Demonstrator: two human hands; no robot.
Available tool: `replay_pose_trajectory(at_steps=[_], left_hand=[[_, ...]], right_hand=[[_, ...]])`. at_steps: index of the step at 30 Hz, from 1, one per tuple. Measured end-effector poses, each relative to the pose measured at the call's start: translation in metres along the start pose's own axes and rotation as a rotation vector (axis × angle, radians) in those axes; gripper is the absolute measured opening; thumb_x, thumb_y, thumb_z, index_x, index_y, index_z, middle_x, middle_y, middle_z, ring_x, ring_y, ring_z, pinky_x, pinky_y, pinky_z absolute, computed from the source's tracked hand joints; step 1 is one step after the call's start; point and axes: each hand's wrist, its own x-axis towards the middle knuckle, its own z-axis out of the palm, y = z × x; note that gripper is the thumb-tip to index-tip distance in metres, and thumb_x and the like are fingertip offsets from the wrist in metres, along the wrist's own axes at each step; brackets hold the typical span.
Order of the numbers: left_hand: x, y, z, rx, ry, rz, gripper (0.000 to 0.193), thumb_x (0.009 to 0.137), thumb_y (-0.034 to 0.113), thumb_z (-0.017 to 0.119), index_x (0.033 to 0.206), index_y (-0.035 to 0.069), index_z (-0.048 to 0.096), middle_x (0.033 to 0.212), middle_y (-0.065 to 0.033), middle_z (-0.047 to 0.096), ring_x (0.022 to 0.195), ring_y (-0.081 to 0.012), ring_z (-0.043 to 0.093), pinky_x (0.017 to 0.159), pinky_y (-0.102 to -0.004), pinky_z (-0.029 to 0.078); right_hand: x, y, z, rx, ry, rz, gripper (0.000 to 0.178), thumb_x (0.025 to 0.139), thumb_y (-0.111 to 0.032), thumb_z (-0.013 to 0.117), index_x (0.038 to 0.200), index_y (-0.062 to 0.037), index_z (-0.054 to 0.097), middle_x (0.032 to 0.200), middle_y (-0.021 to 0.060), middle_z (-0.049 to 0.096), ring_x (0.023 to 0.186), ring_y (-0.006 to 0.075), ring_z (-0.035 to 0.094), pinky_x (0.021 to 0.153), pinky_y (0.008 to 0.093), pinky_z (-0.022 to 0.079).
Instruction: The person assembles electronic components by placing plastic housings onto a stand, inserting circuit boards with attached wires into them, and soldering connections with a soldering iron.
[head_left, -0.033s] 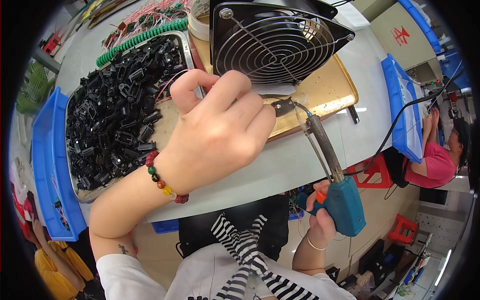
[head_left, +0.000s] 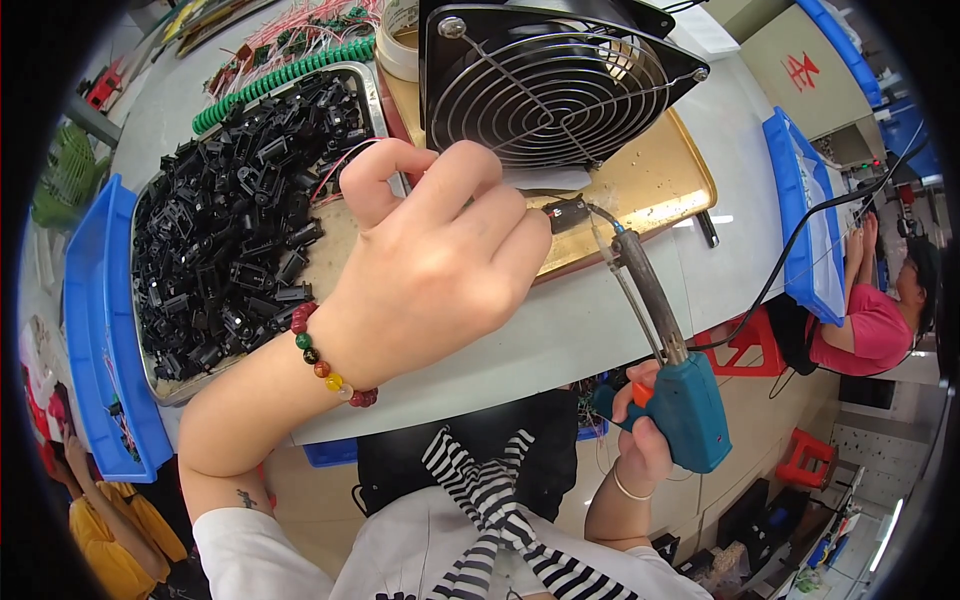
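Two bare hands work at the near side of a pale surface (head_left: 440, 372). The right hand (head_left: 645, 450) is wrapped around the handle of a teal soldering gun (head_left: 695, 415), its fingers closed on the grip beside the orange-red trigger (head_left: 641, 394); that pistol hold leaves the long barrel angled toward the far left, so the tip reaches the work while the hand stays well back from it.

The left hand (head_left: 430, 260) is turned back upward, fingers curled tightly over the golden tray (head_left: 660, 190). A small black part (head_left: 567, 214) shows just right of those fingers and close to the tip, its left end hidden behind them; I cannot tell whether they pinch it or merely touch it. Thin red wires (head_left: 340, 170) run in under the hand from the left, and what lies inside the curl is hidden.

The black fan (head_left: 550, 115) stands on the tray just beyond the part, its grille facing the work, probably so that it can clear fumes. On the left, a metal tray (head_left: 376, 105) heaped with black housings (head_left: 230, 240) lies beside the left forearm, presumably to keep pieces within easy reach.
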Motion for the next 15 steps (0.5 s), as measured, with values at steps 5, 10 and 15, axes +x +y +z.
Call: replay_pose_trajectory(at_steps=[5,10,15], left_hand=[[0.0000,-0.0002,-0.0006,-0.004,-0.004,0.001,0.016,0.067,0.017,0.071,0.081,0.012,0.067,0.079,0.0047,0.061,0.084,-0.0165,0.058,0.082,-0.0385,0.030],[0.0016,0.0001,-0.0006,-0.010,0.006,0.001,0.015,0.067,0.016,0.071,0.081,0.012,0.067,0.079,0.0046,0.062,0.084,-0.0165,0.058,0.082,-0.0385,0.030],[0.0012,0.0003,0.0004,-0.008,0.003,-0.001,0.015,0.067,0.016,0.071,0.081,0.012,0.067,0.079,0.0045,0.062,0.084,-0.0165,0.058,0.083,-0.0387,0.030]], right_hand=[[0.0003,-0.0009,0.0007,0.006,0.002,0.011,0.050,0.078,-0.020,0.073,0.117,0.0059,0.058,0.111,0.0176,0.061,0.072,0.0159,0.059,0.064,0.0256,0.046],[-0.0007,-0.0015,0.0004,0.015,0.026,0.027,0.051,0.078,-0.021,0.074,0.118,0.0055,0.058,0.112,0.0168,0.061,0.072,0.0155,0.059,0.064,0.0250,0.046],[0.0023,0.0075,-0.0049,-0.088,0.012,-0.075,0.052,0.076,-0.019,0.065,0.116,0.0105,0.049,0.108,0.0251,0.055,0.058,0.0198,0.055,0.052,0.0259,0.044]])
